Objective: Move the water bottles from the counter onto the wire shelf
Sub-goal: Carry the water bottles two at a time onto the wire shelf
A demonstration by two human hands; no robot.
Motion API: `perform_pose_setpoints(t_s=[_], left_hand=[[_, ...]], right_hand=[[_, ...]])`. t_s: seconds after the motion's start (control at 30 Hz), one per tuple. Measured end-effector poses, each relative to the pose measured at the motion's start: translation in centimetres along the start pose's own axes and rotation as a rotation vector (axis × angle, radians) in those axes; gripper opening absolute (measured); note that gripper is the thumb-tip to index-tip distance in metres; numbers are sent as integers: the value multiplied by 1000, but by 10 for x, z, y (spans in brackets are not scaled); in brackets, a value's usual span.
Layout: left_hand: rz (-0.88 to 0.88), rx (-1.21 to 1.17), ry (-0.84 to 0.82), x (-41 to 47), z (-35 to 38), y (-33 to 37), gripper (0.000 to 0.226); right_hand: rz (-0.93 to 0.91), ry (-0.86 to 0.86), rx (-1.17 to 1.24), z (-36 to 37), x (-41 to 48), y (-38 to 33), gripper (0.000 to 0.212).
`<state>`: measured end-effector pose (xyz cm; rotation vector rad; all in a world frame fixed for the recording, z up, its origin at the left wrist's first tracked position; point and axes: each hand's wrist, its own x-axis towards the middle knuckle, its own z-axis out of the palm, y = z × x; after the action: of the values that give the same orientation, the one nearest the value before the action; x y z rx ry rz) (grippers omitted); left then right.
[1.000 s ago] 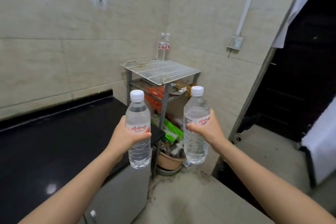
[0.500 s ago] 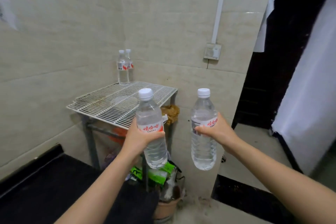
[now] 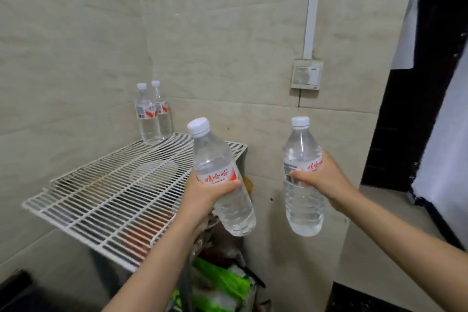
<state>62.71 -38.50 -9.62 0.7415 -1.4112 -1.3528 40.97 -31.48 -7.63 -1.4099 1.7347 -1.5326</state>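
My left hand (image 3: 202, 197) grips a clear water bottle (image 3: 217, 159) with a white cap and red label, tilted slightly left, at the right edge of the white wire shelf (image 3: 101, 200). My right hand (image 3: 321, 177) grips a second, upright water bottle (image 3: 302, 208) in the air to the right of the shelf. Two more bottles (image 3: 149, 114) stand side by side at the shelf's back corner against the tiled wall.
Beige tiled walls meet behind the shelf. A wall switch box (image 3: 306, 75) hangs under a white conduit. Green packets and clutter (image 3: 220, 284) lie below the shelf. The black counter's corner (image 3: 15, 291) shows bottom left; a dark doorway (image 3: 415, 121) opens on the right.
The view has closed in on the shelf. Both hands carried their bottles forward; the left bottle now hangs over the shelf's right edge and tilts more.
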Motion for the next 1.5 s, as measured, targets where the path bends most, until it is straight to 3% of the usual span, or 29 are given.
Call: perform_pose_setpoints(t_s=[0.07,0.17,0.33,0.47,0.63,0.77,0.87,1.17,1.37,1.5], left_hand=[[12,-48,83,32,4,5,64],[66,-88,215,80,8,16,70],[151,-5,470,124,-7,28,67],[153,66,652,132,-28,20,46],[141,129,856,140,-59,9,43],[122,239,902,156,-83,9,55],[128,304,920,172,-97,10,53],[16,416,883,222,-150,2,68],[-17,425,829,262,-171,-11,71],[-46,421,812,300,-168,-21,79]], right_hand=[[-40,-68,-11,0,43,8,35],[-129,-144,28,4,110,15,35],[-204,-256,175,27,205,16,48],[-183,-318,262,65,256,22,79],[-151,-339,329,130,291,16,70],[-127,-414,300,178,307,18,68],[-103,-425,295,210,325,16,67],[-82,-475,278,305,394,-5,75],[-87,-555,197,333,430,5,76],[-38,-575,275,335,435,18,70]])
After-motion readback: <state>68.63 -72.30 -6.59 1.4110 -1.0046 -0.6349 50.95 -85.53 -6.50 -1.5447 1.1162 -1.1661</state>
